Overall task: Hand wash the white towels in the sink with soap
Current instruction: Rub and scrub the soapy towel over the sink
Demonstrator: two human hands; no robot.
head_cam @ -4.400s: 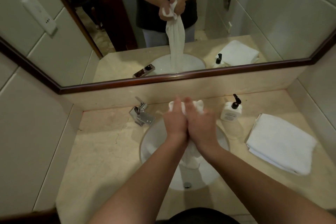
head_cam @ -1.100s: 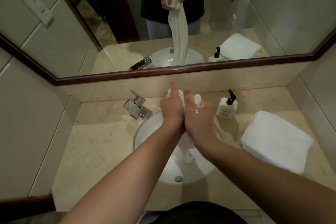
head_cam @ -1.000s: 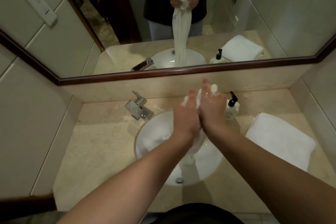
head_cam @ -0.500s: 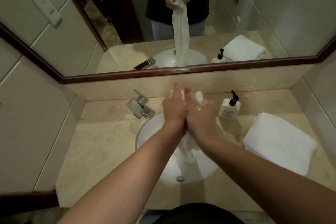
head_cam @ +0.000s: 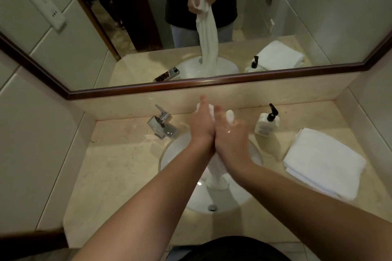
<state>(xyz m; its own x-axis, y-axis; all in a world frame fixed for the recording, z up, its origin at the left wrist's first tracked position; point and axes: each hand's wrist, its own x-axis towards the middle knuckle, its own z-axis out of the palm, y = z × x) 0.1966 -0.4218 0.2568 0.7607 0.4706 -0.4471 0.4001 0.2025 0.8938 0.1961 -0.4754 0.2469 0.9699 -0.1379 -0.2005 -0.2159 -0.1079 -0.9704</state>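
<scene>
Head view: the soap bottle [head_cam: 266,123] right of the sink [head_cam: 176,154] bears a label too blurred to read. Left hand [head_cam: 202,126] and right hand [head_cam: 230,135] press together, gripping the wet towel [head_cam: 216,174], which hangs lengthwise into the sink. A folded towel [head_cam: 324,160] lies farther right.

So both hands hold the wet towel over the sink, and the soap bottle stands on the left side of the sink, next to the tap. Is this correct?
Not quite. In the head view the soap bottle stands to the right of the sink, apart from the tap, which is on the left. The rest holds: the left hand and right hand hold the wet towel over the sink.
</scene>
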